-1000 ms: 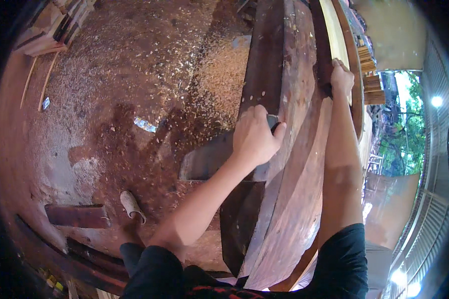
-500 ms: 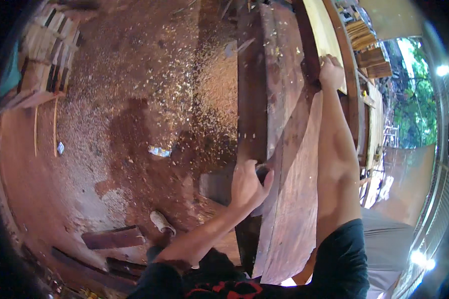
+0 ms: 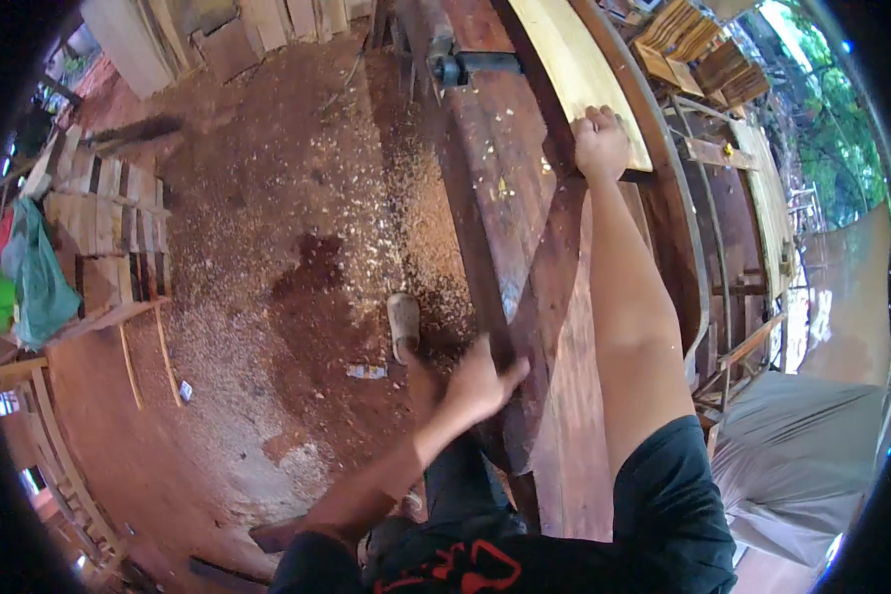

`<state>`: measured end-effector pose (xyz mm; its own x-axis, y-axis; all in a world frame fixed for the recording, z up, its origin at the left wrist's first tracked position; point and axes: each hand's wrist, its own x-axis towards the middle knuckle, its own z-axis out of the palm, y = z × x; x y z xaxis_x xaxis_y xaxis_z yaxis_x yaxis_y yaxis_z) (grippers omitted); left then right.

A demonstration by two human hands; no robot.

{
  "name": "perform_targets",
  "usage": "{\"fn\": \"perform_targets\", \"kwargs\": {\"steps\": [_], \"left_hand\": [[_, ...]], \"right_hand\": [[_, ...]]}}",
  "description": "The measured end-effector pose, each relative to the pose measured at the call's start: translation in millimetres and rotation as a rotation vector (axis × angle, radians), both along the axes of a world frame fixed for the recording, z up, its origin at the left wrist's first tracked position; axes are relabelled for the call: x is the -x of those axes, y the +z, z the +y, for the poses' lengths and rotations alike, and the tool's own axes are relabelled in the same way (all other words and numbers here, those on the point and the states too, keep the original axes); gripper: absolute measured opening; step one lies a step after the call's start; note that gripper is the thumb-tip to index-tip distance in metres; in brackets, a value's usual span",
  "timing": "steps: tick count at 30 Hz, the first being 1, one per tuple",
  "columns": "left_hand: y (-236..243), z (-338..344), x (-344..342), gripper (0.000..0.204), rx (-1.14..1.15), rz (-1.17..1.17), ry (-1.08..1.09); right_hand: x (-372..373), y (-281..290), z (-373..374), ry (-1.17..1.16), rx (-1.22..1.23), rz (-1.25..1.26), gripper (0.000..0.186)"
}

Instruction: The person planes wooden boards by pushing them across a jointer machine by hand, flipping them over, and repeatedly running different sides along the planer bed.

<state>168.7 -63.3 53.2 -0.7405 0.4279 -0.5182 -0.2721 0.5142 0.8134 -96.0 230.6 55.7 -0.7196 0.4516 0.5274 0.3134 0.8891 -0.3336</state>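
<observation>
A long pale board (image 3: 572, 61) lies toward the far end of a dark wooden workbench (image 3: 513, 188). My right hand (image 3: 601, 145) reaches out to its near end, the fingers curled closed over its left edge. Lower down, my left hand (image 3: 477, 384) is at the bench's left edge, slightly blurred. Its thumb points right, apart from the fingers, and nothing shows in its grasp. Whether it touches the edge I cannot tell. A reddish plank surface (image 3: 576, 436) runs beneath my right arm toward my body.
A metal clamp-like fitting (image 3: 450, 69) sits at the bench's far left. Wood shavings (image 3: 431, 213) cover the dirt floor. Stacked wood pieces (image 3: 119, 203) and a green bag (image 3: 42, 277) stand left. A grey sheet (image 3: 802, 455) hangs right. My shoe (image 3: 403, 322) is beside the bench.
The view has shifted, showing more of the far end and left side. My foot has stepped forward along the bench. My right hand stays on the pale board; my left remains near the bench edge.
</observation>
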Motion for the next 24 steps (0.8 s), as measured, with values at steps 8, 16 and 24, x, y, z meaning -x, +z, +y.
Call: {"fn": "perform_targets", "kwargs": {"steps": [8,16,24], "left_hand": [[-44.6,46.3,269.5,0.073,-0.027,0.12,0.524],[-51.2,81.4,278.7,0.081,0.217,0.139,0.464],[-45.2,78.2,271.4,0.072,0.268,0.209,0.47]], "right_hand": [[60.0,-3.4,-12.5,0.024,0.003,-0.016,0.035],[107.7,-0.3,1.9,-0.029,0.05,-0.027,0.038],[161.7,2.4,1.0,-0.045,0.072,-0.08,0.038]]}}
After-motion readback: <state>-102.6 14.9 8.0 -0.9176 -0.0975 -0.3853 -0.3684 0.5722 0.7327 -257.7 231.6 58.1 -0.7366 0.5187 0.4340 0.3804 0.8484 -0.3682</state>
